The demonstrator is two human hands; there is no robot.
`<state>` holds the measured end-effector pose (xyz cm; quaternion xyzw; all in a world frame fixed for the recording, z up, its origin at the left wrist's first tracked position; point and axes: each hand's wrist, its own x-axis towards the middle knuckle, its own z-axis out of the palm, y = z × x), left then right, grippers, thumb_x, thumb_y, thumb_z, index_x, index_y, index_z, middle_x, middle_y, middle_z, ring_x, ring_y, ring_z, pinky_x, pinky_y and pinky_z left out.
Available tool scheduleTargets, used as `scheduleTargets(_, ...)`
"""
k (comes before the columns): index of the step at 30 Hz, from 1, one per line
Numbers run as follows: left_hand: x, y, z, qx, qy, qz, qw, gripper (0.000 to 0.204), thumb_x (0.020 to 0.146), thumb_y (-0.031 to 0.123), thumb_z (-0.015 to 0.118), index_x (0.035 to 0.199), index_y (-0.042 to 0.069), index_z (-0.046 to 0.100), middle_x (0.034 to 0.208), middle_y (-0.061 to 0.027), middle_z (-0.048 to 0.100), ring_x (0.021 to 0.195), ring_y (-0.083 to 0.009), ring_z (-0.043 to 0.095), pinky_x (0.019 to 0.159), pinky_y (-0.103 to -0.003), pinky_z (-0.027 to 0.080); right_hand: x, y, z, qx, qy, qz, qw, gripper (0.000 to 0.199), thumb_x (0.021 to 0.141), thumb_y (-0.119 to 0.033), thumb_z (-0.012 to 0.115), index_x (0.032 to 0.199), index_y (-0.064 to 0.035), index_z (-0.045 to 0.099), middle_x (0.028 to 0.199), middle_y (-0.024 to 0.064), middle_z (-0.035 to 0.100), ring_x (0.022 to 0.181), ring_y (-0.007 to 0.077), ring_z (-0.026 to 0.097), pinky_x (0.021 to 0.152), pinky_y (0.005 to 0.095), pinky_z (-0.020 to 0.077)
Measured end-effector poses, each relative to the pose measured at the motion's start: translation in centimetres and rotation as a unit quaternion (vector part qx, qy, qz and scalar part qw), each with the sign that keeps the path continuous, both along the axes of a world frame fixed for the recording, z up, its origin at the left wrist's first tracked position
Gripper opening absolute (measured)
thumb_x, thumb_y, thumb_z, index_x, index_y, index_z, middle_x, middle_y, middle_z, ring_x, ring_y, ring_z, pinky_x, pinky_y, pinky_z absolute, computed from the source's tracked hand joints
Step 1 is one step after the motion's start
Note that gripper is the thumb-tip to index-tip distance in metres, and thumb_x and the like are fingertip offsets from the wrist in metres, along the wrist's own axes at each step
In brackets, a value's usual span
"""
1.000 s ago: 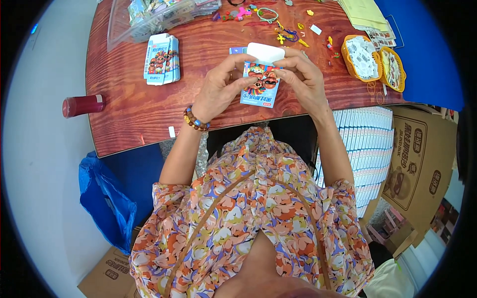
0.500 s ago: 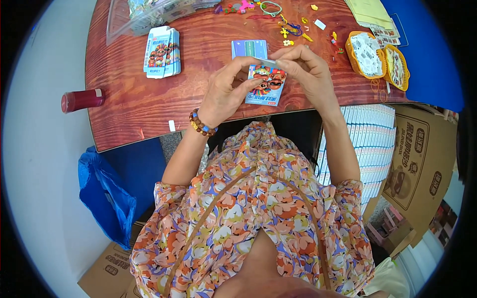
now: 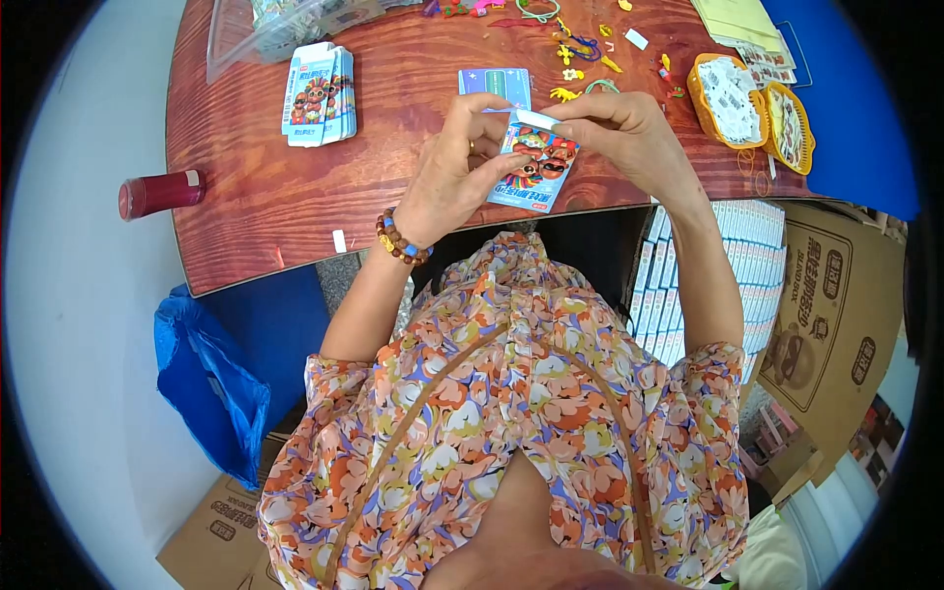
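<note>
A small light-blue cardboard box [image 3: 534,193] with printed cartoon figures is held over the table's near edge. My left hand [image 3: 442,182] is closed round its left side, the thumb on the printed front. At the box's upper end, my right hand [image 3: 644,146] pinches near a white flap [image 3: 535,121] with thumb and fingers. The flap stands tilted, and the inside of the box is hidden. Behind the box, a blue and purple printed card [image 3: 495,84] lies on the table, partly covered by my left fingers. Yellow and green small pieces [image 3: 580,91] lie close to my right fingers.
A stack of similar flat boxes [image 3: 321,93] is on the left of the red wooden table [image 3: 413,59], near a clear plastic bin [image 3: 231,44] and a red bottle [image 3: 162,195]. Yellow baskets [image 3: 700,88] holding white packets stand at right. Rows of boxes [image 3: 733,231] sit below beside a carton [image 3: 821,305].
My right hand has shifted right, its forearm swinging outward, and its fingers have spread a little. The box has tilted slightly, and its white flap shows more.
</note>
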<state>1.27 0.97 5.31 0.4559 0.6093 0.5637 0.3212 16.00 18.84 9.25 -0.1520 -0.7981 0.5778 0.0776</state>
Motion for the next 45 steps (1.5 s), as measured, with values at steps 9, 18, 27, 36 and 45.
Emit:
scheduleTargets(9,0.3,0.1,-0.7,0.001,0.053,0.011,0.999,0.055,0.084,0.006,0.074,0.127,0.007,0.042,0.088,-0.0127,0.067,0.08,-0.0239,0.071,0.066,-0.033,0.056,0.0,-0.6,1.3,0.178,-0.045,0.029,0.983,0.022,0.089,-0.004,0.065,0.11,-0.0003,0.071,0.101,0.0103,0.075,0.09,0.0169,0.071,0.081,0.029,0.0556)
scheduleTargets(18,0.7,0.0,-0.9,0.021,0.088,0.023,0.996,0.045,0.085,0.003,0.071,0.127,0.008,0.057,0.095,-0.0111,0.065,0.075,-0.0183,0.065,0.067,-0.031,0.054,1.7,-2.0,-0.4,0.297,0.07,0.018,0.952,0.034,0.086,-0.009,0.07,0.118,-0.0025,0.066,0.116,0.0132,0.069,0.103,0.0282,0.068,0.086,0.0341,0.0558)
scheduleTargets(27,1.3,0.4,-0.9,0.013,-0.038,0.014,0.999,0.039,0.088,0.004,0.069,0.126,0.005,0.058,0.098,-0.0089,0.067,0.081,-0.0137,0.066,0.071,-0.028,0.054,2.6,-1.9,-2.9,0.121,0.072,-0.053,0.989,0.034,0.085,-0.003,0.07,0.12,-0.0022,0.066,0.117,0.0116,0.068,0.104,0.0207,0.068,0.085,0.0306,0.0564)
scheduleTargets(36,1.7,0.7,-0.9,0.003,-0.064,-0.004,0.998,0.038,0.09,0.002,0.067,0.127,0.004,0.057,0.104,-0.007,0.067,0.088,-0.013,0.066,0.075,-0.027,0.055,3.5,-1.6,-4.1,0.217,0.181,-0.062,0.957,0.032,0.084,0.0,0.07,0.116,-0.0003,0.068,0.116,0.0124,0.069,0.104,0.0195,0.067,0.087,0.0306,0.0549)
scheduleTargets(45,2.5,1.5,-1.3,-0.007,0.046,-0.001,0.999,0.04,0.087,0.007,0.073,0.124,0.003,0.058,0.108,-0.0077,0.067,0.094,-0.0133,0.067,0.077,-0.027,0.055,3.6,-2.7,-4.5,-0.032,0.129,-0.118,0.984,0.025,0.088,0.0,0.068,0.113,0.0015,0.067,0.108,0.0093,0.068,0.103,0.015,0.065,0.087,0.0286,0.0539)
